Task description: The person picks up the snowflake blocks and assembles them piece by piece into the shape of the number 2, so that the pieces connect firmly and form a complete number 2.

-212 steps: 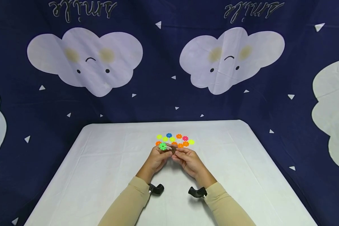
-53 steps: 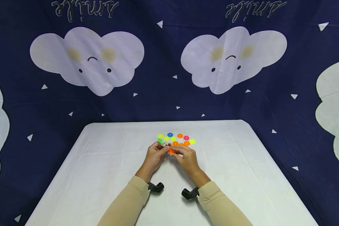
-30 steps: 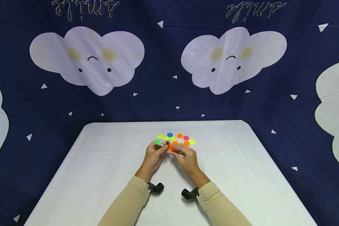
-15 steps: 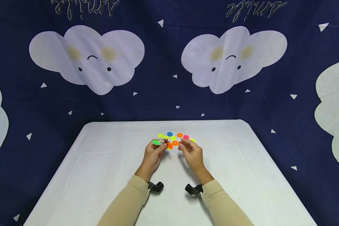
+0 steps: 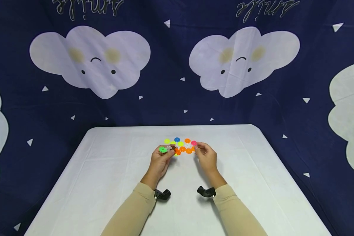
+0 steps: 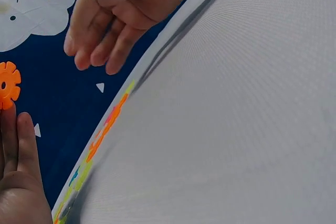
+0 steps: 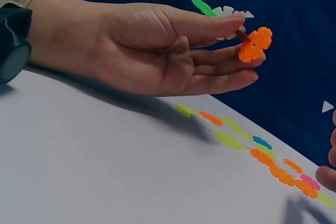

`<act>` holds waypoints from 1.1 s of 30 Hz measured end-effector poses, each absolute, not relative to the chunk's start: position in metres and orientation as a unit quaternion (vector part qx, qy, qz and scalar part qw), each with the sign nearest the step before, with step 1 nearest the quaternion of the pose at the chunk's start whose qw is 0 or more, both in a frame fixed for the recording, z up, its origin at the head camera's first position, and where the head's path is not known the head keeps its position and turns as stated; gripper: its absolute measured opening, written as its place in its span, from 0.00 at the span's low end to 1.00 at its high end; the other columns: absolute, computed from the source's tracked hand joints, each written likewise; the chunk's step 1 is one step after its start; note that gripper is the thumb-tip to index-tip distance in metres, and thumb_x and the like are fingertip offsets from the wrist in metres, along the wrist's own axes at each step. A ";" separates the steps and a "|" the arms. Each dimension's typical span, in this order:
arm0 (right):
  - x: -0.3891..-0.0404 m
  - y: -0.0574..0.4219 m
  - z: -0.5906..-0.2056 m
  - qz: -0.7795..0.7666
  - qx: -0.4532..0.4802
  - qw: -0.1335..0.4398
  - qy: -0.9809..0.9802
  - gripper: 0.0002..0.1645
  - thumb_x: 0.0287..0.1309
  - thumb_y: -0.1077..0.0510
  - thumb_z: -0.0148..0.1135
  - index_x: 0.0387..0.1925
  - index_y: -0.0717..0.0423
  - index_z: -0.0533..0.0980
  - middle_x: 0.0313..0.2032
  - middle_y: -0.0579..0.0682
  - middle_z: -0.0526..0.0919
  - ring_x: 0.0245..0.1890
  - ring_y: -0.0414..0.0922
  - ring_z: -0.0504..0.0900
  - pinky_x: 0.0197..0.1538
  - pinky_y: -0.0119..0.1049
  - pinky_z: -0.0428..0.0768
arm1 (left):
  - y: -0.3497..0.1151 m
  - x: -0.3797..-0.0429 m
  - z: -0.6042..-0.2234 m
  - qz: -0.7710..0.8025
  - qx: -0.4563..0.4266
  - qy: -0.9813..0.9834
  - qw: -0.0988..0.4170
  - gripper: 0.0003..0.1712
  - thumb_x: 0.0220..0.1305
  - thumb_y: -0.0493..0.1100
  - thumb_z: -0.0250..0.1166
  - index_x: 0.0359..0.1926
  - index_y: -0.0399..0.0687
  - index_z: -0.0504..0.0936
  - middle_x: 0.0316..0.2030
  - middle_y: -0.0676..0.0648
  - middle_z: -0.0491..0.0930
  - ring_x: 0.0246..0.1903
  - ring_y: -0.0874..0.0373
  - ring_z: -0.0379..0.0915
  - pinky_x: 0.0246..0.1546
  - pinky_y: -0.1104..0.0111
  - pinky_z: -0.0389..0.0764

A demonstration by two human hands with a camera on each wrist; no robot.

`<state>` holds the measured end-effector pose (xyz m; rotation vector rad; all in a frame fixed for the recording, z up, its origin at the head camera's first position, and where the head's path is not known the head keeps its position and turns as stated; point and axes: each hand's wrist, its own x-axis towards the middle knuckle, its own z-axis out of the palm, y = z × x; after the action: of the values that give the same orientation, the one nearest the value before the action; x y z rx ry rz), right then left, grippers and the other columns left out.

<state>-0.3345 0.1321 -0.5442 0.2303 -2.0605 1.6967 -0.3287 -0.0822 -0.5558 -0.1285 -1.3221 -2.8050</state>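
My left hand pinches a joined row of flower-shaped plastic discs above the table. Thumb and fingers sit on the brown disc, which is mostly covered. In the right wrist view a green disc and a whitish disc show on one side of the thumb. An orange disc stands out past the fingertips on the other. My right hand is to the right, near the pink disc. In the left wrist view its fingers hang relaxed with nothing between them.
Loose flower discs lie flat toward the far side of the white table: several orange and yellow ones, and a blue one. A dark blue cloth with printed clouds hangs behind the table's far edge.
An orange disc, earlier between both hands, now sits on the left hand's row. My right hand has let go and moved right. Seconds ago both hands were at the brown disc.
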 end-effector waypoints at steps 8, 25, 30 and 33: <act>-0.341 0.131 -0.548 0.549 0.068 0.162 -0.817 0.15 0.62 0.67 0.74 0.50 0.69 0.85 0.43 0.57 0.89 0.40 0.53 0.86 0.46 0.37 0.86 | -0.083 -0.329 -0.555 -0.904 -0.032 -0.426 0.016 0.15 0.65 0.20 0.67 0.47 0.38 0.82 0.53 0.36 0.84 0.55 0.45 0.83 0.60 0.57 0.80; -0.357 0.130 -0.554 0.443 0.106 0.102 -0.885 0.19 0.57 0.65 0.79 0.50 0.63 0.86 0.45 0.53 0.89 0.46 0.51 0.84 0.56 0.47 0.83 | -0.084 -0.325 -0.553 -0.895 -0.043 -0.443 0.016 0.15 0.66 0.21 0.67 0.50 0.37 0.83 0.56 0.35 0.83 0.57 0.45 0.81 0.60 0.58 0.80; -0.359 0.129 -0.555 0.432 0.111 0.099 -0.890 0.18 0.58 0.64 0.79 0.49 0.63 0.86 0.45 0.52 0.89 0.47 0.52 0.85 0.57 0.48 0.82 | -0.084 -0.324 -0.553 -0.896 -0.048 -0.441 0.017 0.16 0.66 0.21 0.68 0.51 0.37 0.83 0.56 0.35 0.83 0.57 0.45 0.81 0.60 0.58 0.80; -0.361 0.129 -0.555 0.430 0.110 0.098 -0.891 0.18 0.58 0.64 0.79 0.50 0.63 0.86 0.45 0.53 0.89 0.46 0.51 0.85 0.56 0.48 0.83 | -0.084 -0.324 -0.552 -0.898 -0.051 -0.436 0.017 0.16 0.66 0.20 0.67 0.51 0.36 0.83 0.56 0.35 0.83 0.57 0.44 0.82 0.60 0.57 0.80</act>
<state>-0.3605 0.1287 -0.5554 0.3248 -2.6372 1.2726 -0.3243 -0.0836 -0.5524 -0.1572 -1.3541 -2.7919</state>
